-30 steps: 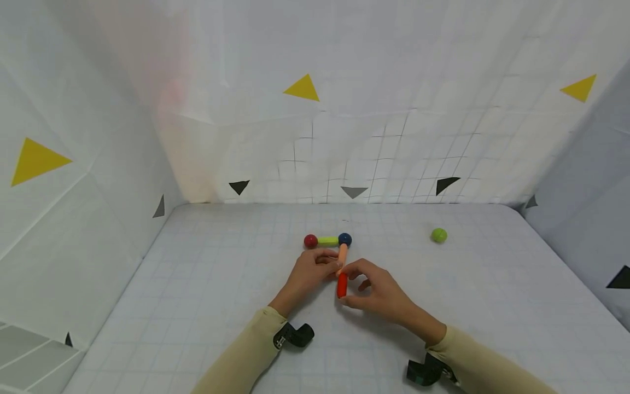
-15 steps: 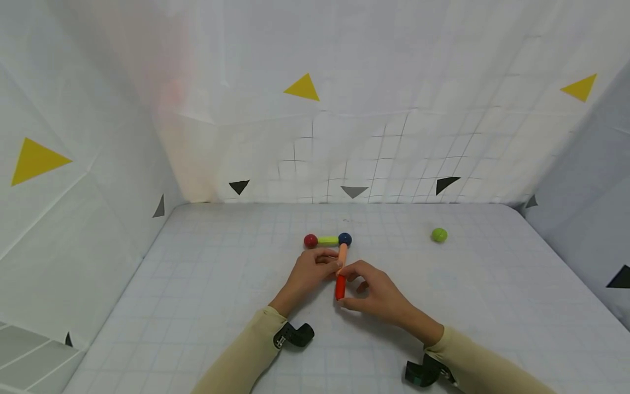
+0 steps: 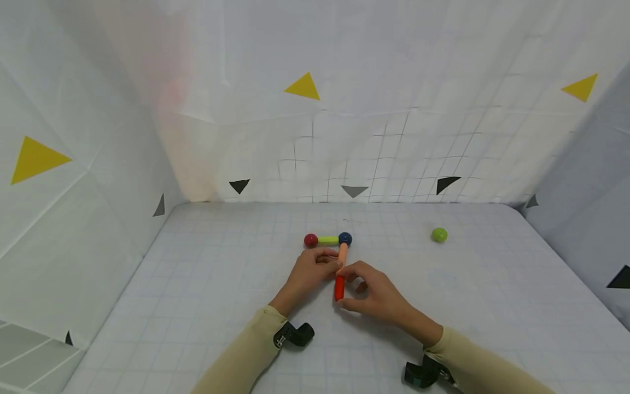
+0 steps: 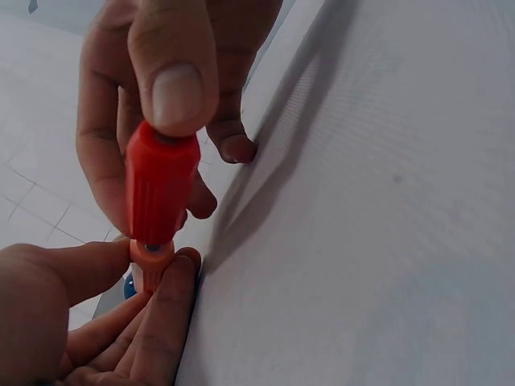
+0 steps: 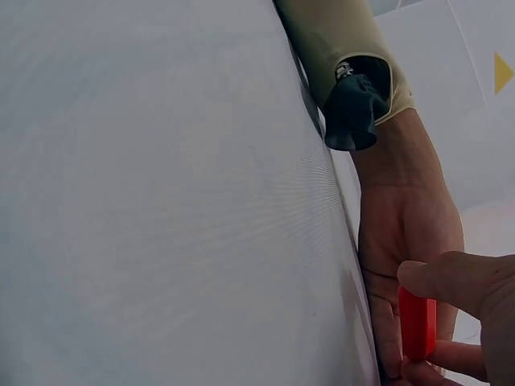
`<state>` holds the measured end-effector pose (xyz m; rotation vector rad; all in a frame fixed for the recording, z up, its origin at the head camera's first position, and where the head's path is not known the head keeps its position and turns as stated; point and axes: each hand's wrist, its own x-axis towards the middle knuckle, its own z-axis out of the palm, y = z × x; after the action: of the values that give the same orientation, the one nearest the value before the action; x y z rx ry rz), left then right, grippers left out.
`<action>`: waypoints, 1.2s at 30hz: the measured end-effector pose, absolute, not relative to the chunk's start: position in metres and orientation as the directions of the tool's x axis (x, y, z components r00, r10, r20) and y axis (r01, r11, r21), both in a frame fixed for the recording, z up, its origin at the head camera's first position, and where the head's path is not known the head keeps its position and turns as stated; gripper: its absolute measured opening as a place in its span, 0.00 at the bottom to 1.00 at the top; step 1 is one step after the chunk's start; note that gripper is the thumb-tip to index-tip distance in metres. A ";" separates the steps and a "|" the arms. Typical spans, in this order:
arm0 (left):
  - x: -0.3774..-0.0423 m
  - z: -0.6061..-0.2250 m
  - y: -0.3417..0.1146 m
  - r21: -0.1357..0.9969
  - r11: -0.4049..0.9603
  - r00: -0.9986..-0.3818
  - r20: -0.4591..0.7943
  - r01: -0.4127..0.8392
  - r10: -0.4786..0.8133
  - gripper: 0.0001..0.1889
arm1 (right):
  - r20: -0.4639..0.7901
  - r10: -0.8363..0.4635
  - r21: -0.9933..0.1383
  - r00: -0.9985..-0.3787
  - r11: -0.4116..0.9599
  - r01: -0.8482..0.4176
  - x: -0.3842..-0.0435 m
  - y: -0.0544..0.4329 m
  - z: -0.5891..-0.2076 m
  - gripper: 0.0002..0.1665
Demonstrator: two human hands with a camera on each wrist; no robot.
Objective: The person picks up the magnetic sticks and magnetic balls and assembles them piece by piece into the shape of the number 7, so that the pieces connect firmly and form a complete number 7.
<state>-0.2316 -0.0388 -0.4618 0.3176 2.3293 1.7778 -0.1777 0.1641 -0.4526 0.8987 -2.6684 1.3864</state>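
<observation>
My left hand [image 3: 310,273] pinches the near end of a peach-orange magnetic stick [image 3: 343,253] between thumb and fingers. The far end of that stick touches a dark blue ball [image 3: 345,239]. A yellow-green stick [image 3: 327,240] runs left from the blue ball to a dark red ball [image 3: 310,241]. With thumb on one end and fingertips by the other, my right hand [image 3: 378,293] holds a red stick [image 4: 163,185] lengthwise. Its far end meets the orange stick's near end in the left wrist view, roughly in line. Fingertips partly cover that joint in the head view.
A lime-green ball [image 3: 439,235] lies apart at the back right of the white gridded table [image 3: 197,273]. White sheet walls [image 3: 236,131] with yellow and black triangles stand at the back and both sides. Each forearm wears a dark wrist camera [image 3: 297,334].
The red stick and my right hand have shifted slightly left and towards me, bringing the stick closer in line with the orange one. My left hand and the balls stay put.
</observation>
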 end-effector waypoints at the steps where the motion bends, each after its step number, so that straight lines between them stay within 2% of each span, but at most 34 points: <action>1: -0.231 -0.462 -0.039 0.965 0.255 -0.958 -0.023 0.052 0.286 0.16 | 0.256 -0.486 -0.749 -0.836 0.446 -0.489 -0.178 0.164 -0.453 0.30; 14: -0.231 -0.461 -0.040 0.972 0.229 -0.957 -0.023 0.046 0.289 0.15 | 0.255 -0.475 -0.758 -0.842 0.443 -0.479 -0.177 0.163 -0.451 0.33; 21: -0.232 -0.461 -0.039 0.960 0.272 -0.959 -0.017 0.063 0.283 0.16 | 0.310 -0.470 -0.763 -0.827 0.396 -0.511 -0.177 0.164 -0.454 0.27; 28: -0.232 -0.461 -0.039 0.964 0.257 -0.957 -0.013 0.065 0.290 0.16 | 0.280 -0.462 -0.795 -0.841 0.380 -0.473 -0.178 0.164 -0.455 0.24; 32: -0.232 -0.462 -0.040 0.971 0.231 -0.956 -0.011 0.060 0.293 0.16 | 0.305 -0.466 -0.775 -0.830 0.385 -0.501 -0.178 0.164 -0.454 0.23; 36: -0.231 -0.462 -0.040 0.976 0.212 -0.957 -0.008 0.056 0.290 0.16 | 0.319 -0.449 -0.746 -0.835 0.424 -0.513 -0.176 0.165 -0.452 0.18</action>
<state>-0.2314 -0.0398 -0.4615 0.3319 2.2911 1.8313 -0.1764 0.1646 -0.4522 0.8764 -2.5907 1.3968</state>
